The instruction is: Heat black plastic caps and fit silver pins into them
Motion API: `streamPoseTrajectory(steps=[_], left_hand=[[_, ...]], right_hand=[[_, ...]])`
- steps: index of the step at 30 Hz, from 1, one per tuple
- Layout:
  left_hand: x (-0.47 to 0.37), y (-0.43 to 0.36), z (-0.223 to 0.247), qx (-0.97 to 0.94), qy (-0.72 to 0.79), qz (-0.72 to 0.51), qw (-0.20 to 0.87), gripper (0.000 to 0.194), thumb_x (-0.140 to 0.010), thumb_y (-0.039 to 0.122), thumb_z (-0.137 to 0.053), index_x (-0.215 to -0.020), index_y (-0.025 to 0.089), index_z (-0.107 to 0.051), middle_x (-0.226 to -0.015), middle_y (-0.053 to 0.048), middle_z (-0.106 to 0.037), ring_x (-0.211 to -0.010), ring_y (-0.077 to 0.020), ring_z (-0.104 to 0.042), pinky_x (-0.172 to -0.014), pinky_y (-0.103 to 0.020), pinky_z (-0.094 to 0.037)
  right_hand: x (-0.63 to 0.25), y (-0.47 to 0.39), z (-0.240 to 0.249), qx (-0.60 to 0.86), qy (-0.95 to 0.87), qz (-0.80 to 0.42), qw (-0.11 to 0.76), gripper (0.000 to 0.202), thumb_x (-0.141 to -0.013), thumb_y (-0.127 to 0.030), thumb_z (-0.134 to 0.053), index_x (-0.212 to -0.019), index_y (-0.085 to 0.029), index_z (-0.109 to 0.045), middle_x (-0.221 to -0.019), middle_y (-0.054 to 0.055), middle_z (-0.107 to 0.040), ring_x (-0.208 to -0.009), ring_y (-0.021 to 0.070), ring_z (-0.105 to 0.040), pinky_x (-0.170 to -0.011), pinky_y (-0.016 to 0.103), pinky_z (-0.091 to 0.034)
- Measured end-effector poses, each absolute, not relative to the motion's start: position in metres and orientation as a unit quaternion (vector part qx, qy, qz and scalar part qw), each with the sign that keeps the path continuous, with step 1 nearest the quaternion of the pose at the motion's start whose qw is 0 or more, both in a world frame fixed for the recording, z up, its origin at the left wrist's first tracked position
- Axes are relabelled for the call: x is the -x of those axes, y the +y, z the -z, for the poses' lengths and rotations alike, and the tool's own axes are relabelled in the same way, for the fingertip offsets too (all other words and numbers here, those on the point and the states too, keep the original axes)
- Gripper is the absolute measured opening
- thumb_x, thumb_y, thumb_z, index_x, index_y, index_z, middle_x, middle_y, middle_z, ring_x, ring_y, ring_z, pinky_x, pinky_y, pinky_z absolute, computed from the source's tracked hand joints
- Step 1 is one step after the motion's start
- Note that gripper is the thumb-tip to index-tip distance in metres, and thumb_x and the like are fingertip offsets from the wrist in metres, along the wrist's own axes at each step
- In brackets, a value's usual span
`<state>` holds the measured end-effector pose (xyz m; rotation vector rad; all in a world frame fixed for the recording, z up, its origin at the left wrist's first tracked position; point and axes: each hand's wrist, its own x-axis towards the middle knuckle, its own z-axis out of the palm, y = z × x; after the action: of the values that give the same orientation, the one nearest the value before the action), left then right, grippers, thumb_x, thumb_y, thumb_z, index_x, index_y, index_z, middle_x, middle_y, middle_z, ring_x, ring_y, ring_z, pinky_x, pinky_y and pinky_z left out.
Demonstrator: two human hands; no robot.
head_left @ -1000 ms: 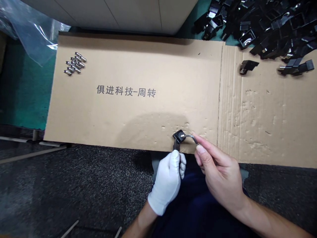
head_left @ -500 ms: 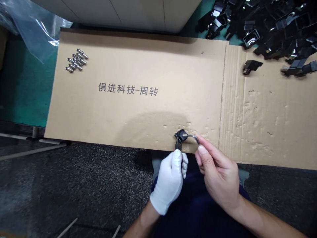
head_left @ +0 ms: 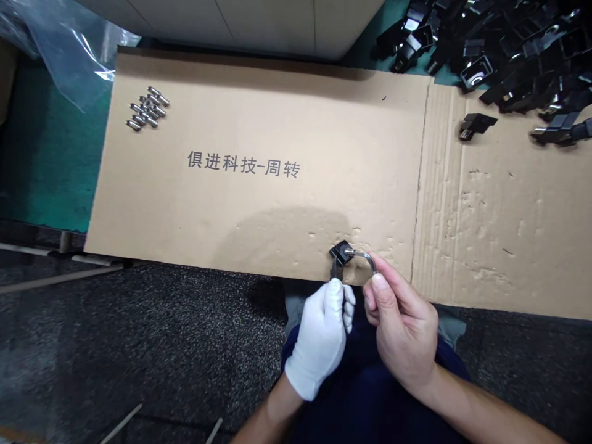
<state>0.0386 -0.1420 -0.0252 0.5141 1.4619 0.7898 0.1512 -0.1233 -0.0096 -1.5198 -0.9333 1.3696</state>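
My left hand (head_left: pixel 321 336), in a white glove, is closed on the lower end of a small black plastic part (head_left: pixel 337 269). The part's square head (head_left: pixel 341 251) rests at the cardboard's front edge. Pinched between thumb and fingers of my bare right hand (head_left: pixel 404 330) is a bent metal hex key (head_left: pixel 366 254). Its far end meets the square head at a small silver piece (head_left: pixel 350 251); how deep it sits there is hidden. Several small silver metal pins (head_left: pixel 148 111) lie grouped at the cardboard's far left.
A flat cardboard sheet (head_left: pixel 250 216) covers the green table (head_left: pixel 44 154). Many black parts (head_left: pixel 522 55) are heaped at the back right, one loose part (head_left: pixel 476 125) before them. A clear plastic bag (head_left: pixel 69 55) is at back left, a pale box (head_left: pixel 231 24) behind.
The view has shifted slightly. My right hand has turned a little with the hex key, whose tip stays at the black part. My left hand keeps its hold.
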Motion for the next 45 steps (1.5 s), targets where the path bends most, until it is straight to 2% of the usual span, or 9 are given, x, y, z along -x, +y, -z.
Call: streamPoseTrajectory(steps=[7,13,19,25,32,39,45], left_hand=[[-0.040,-0.139,0.023,-0.222,0.643,-0.360,0.638,0.058,-0.103,0.067,-0.040,-0.073,0.019,-0.054,-0.063,0.001,-0.052,-0.056,-0.0109,-0.048,-0.055,-0.024,-0.041],[-0.042,-0.139,0.022,-0.213,0.645,-0.371,0.633,0.059,-0.101,0.069,-0.044,-0.072,0.019,-0.054,-0.062,0.002,-0.051,-0.055,-0.0104,-0.046,-0.052,-0.023,-0.040],[-0.042,-0.139,0.025,-0.244,0.656,-0.375,0.608,0.057,-0.102,0.067,-0.044,-0.073,0.019,-0.054,-0.064,0.001,-0.052,-0.056,-0.0105,-0.045,-0.052,-0.023,-0.038],[-0.041,-0.145,0.031,-0.302,0.679,-0.346,0.572,0.052,-0.107,0.057,-0.039,-0.075,0.019,-0.055,-0.068,0.000,-0.055,-0.061,-0.0120,-0.049,-0.060,-0.026,-0.040],[-0.042,-0.148,0.033,-0.326,0.694,-0.313,0.560,0.050,-0.109,0.054,-0.035,-0.078,0.021,-0.056,-0.070,-0.001,-0.057,-0.064,-0.0137,-0.052,-0.064,-0.028,-0.040],[-0.041,-0.149,0.031,-0.351,0.702,-0.291,0.547,0.048,-0.110,0.052,-0.035,-0.080,0.021,-0.055,-0.077,-0.002,-0.063,-0.071,-0.0147,-0.057,-0.069,-0.029,-0.041],[-0.038,-0.149,0.031,-0.344,0.693,-0.287,0.564,0.049,-0.109,0.054,-0.035,-0.080,0.020,-0.057,-0.073,-0.001,-0.060,-0.068,-0.0142,-0.054,-0.068,-0.028,-0.041]], right_hand=[[-0.145,-0.125,0.011,0.609,-0.322,-0.568,0.450,0.032,-0.105,-0.028,-0.062,-0.134,-0.037,-0.073,-0.070,-0.003,-0.057,-0.057,0.0105,-0.049,-0.048,0.023,-0.037],[-0.141,-0.122,0.006,0.589,-0.229,-0.620,0.466,0.029,-0.103,-0.034,-0.066,-0.130,-0.038,-0.075,-0.067,-0.005,-0.053,-0.051,0.0075,-0.039,-0.043,0.018,-0.031],[-0.141,-0.117,-0.002,0.583,-0.128,-0.654,0.465,0.030,-0.097,-0.037,-0.075,-0.126,-0.033,-0.076,-0.064,-0.007,-0.048,-0.049,0.0057,-0.033,-0.041,0.014,-0.025],[-0.142,-0.105,-0.019,0.588,-0.043,-0.684,0.429,0.029,-0.092,-0.038,-0.079,-0.119,-0.028,-0.075,-0.063,-0.009,-0.042,-0.048,0.0049,-0.022,-0.038,0.013,-0.021],[-0.152,-0.094,-0.027,0.574,0.013,-0.723,0.385,0.025,-0.092,-0.035,-0.078,-0.114,-0.025,-0.072,-0.065,-0.010,-0.037,-0.050,0.0056,-0.012,-0.038,0.014,-0.014],[-0.159,-0.092,-0.027,0.587,0.013,-0.728,0.353,0.033,-0.093,-0.037,-0.078,-0.121,-0.024,-0.069,-0.064,-0.010,-0.037,-0.051,0.0058,-0.014,-0.039,0.014,-0.015],[-0.164,-0.086,-0.029,0.584,0.007,-0.745,0.323,0.037,-0.093,-0.038,-0.078,-0.125,-0.023,-0.070,-0.065,-0.010,-0.034,-0.051,0.0056,-0.012,-0.038,0.014,-0.014]])
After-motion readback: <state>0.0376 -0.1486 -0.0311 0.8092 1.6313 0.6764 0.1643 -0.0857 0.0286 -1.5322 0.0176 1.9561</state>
